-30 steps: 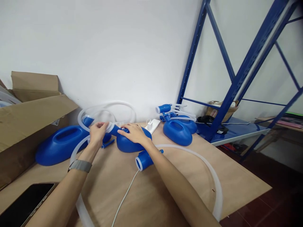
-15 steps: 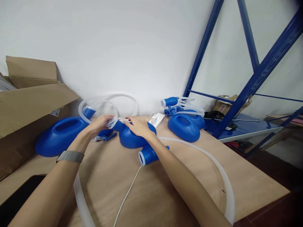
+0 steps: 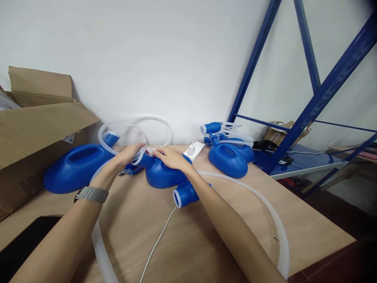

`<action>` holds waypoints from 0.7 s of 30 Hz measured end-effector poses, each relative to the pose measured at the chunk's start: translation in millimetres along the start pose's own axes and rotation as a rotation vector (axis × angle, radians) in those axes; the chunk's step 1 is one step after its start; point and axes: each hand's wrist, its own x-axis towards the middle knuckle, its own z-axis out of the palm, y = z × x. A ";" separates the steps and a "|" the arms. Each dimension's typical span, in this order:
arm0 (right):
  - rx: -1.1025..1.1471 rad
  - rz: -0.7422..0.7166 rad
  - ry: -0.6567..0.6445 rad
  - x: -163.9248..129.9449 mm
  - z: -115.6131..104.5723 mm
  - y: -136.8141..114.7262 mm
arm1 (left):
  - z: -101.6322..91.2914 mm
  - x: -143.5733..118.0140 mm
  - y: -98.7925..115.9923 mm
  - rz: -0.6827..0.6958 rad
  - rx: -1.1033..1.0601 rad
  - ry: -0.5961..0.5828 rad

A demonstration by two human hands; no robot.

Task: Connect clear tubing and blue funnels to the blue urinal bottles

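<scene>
we hold the bottle (image 3: 160, 177) on the table (image 3: 312, 228), just in front of us, its neck (image 3: 145, 161) tipped to the left. our left hand (image 3: 133, 153) grasps the white collar (image 3: 138, 158) at the neck's end, its fingertips partly hidden from us. our right hand (image 3: 171, 158) grasps the bottle from above, close to the base of the neck. a grey band (image 3: 93, 194) circles our left wrist.

under our right forearm lies a blue spout (image 3: 186, 195) with a white rim, its mouth facing left; a thin cord (image 3: 159, 240) runs from near it toward us. a pale hose (image 3: 283, 243) curves over the table at our right. a second bottle (image 3: 69, 171) lies at our left, beside the box (image 3: 38, 122). behind the bottle, a charger (image 3: 191, 149) sits in a power strip (image 3: 198, 149). farther right, a third bottle (image 3: 228, 161) rests near the rack (image 3: 312, 106).
</scene>
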 end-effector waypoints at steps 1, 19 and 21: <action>0.035 0.005 -0.004 -0.5 -1.6 -0.3 | -1.0 -0.7 -0.8 -0.006 0.000 -0.030; 0.180 0.045 -0.056 1.7 -4.8 3.5 | -4.5 -9.4 19.1 0.080 0.094 -0.105; 0.183 0.050 -0.058 2.4 -5.3 4.2 | -0.2 -8.1 16.0 0.076 0.076 -0.101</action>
